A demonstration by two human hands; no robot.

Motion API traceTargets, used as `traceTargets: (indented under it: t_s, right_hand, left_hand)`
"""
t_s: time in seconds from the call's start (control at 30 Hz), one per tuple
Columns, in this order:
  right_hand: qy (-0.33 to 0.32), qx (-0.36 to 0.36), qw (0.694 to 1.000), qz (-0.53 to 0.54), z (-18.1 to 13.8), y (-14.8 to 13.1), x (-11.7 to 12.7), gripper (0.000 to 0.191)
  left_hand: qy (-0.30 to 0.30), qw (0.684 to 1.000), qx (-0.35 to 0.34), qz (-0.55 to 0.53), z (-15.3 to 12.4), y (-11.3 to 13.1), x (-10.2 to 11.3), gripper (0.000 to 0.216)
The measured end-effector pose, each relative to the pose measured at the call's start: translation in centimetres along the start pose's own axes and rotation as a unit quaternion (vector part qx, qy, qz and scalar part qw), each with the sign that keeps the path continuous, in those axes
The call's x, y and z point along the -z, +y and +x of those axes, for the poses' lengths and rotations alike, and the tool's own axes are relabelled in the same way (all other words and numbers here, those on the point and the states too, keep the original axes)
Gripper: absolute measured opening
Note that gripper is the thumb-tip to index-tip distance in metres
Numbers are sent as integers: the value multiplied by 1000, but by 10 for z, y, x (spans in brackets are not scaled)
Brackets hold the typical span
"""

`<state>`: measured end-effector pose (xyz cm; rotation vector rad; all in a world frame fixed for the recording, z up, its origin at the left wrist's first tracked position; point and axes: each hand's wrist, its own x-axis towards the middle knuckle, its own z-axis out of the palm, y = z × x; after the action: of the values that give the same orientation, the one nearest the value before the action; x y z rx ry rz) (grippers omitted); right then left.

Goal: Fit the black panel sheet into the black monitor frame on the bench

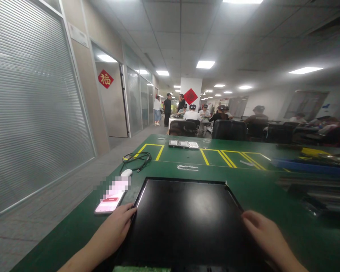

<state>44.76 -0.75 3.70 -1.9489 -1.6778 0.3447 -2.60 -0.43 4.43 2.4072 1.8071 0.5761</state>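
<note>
A flat black display panel (pixel 184 223) with a thin dark frame lies in front of me, its glossy face up and reflecting a ceiling light. Part of a green circuit board (pixel 141 269) shows at its near edge, cut off by the picture. My left hand (pixel 116 226) grips the panel's left side, thumb at the frame and the other fingers mostly hidden. On the opposite side, my right hand (pixel 262 228) is closed around the right edge, its fingertips out of sight beneath. Just beyond my left hand lies a lit phone (pixel 110 202).
On the green table (pixel 164 170) are a white mouse (pixel 126 173), a coiled black cable (pixel 137 160) and several hard drives (pixel 184 144) by yellow tape outlines. A blue tray (pixel 308 166) and blurred dark parts (pixel 314 196) lie right. People sit and stand farther back.
</note>
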Motion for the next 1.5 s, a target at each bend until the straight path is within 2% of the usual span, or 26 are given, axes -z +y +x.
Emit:
traceTargets:
  t_s: [0.27, 0.7, 1.0, 1.27, 1.5]
  right_hand:
    - [9, 5, 1000, -5, 6, 5, -6, 35]
    - [11, 19, 999, -29, 7, 5, -11, 32]
    - [11, 8, 1000, -23, 8, 4, -12, 35]
    - [24, 4, 1000, 6, 8, 8, -12, 32]
    - [35, -37, 998, 26, 11, 7, -7, 34]
  left_hand:
    - [23, 999, -10, -27, 6, -22, -22, 45]
    - [48, 996, -13, -73, 9, -33, -33, 45]
    - [30, 997, -4, -78, 7, -22, -17, 37]
    - [29, 997, 21, -73, 2, -38, -35, 49]
    - [-10, 989, 37, -144, 3, -25, -18, 47]
